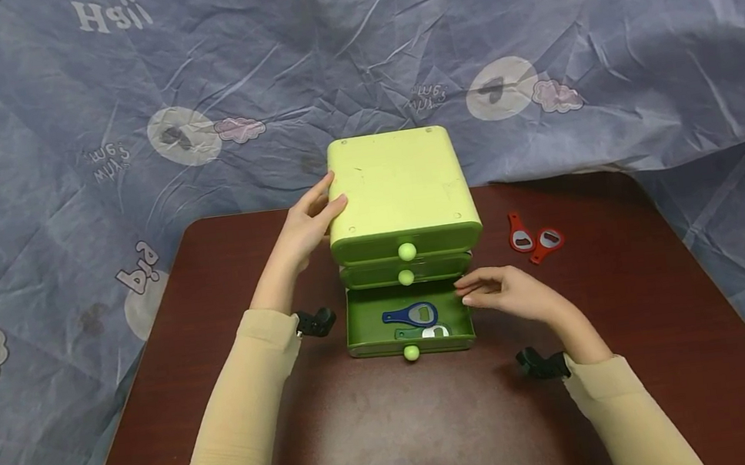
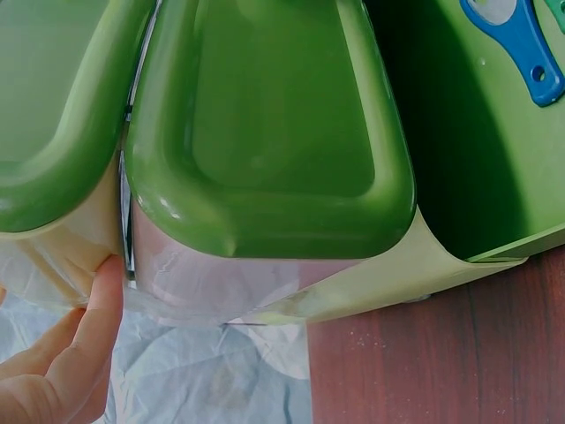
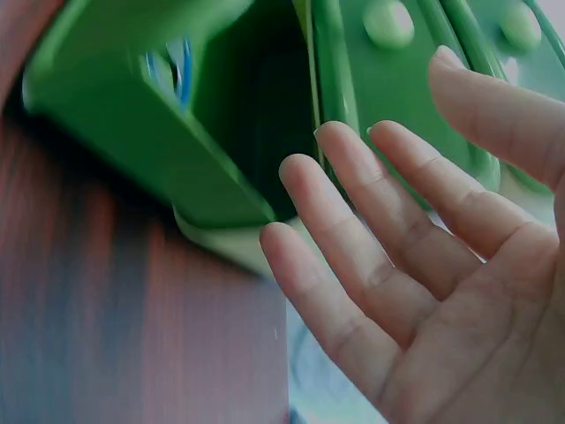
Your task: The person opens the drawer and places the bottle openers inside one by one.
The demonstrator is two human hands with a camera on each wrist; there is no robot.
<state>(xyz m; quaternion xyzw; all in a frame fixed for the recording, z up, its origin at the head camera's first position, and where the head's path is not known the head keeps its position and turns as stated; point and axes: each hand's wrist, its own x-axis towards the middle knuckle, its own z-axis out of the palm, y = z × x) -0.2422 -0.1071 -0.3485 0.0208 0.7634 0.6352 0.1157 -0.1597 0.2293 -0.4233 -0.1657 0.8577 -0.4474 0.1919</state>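
Observation:
A small three-drawer cabinet point(image 1: 401, 178), pale yellow with green fronts, has its bottom drawer point(image 1: 366, 328) pulled out. Inside that drawer lie a blue bottle opener point(image 1: 412, 314) and, in front of it, a green bottle opener point(image 1: 409, 333). My left hand point(image 1: 304, 227) rests against the cabinet's left side near the top, thumb and fingers extended; in the left wrist view its fingertips touch the yellow wall. Beside the open drawer's right edge is my right hand point(image 1: 509, 295), holding nothing. The right wrist view shows its fingers point(image 3: 366, 274) spread and loosely extended.
Two red bottle openers point(image 1: 520, 236) lie close together on the dark wooden table point(image 1: 631, 294), right of the cabinet. The upper two drawers are closed, each with a round green knob point(image 1: 407, 251). A printed blue cloth point(image 1: 253, 53) hangs behind the table.

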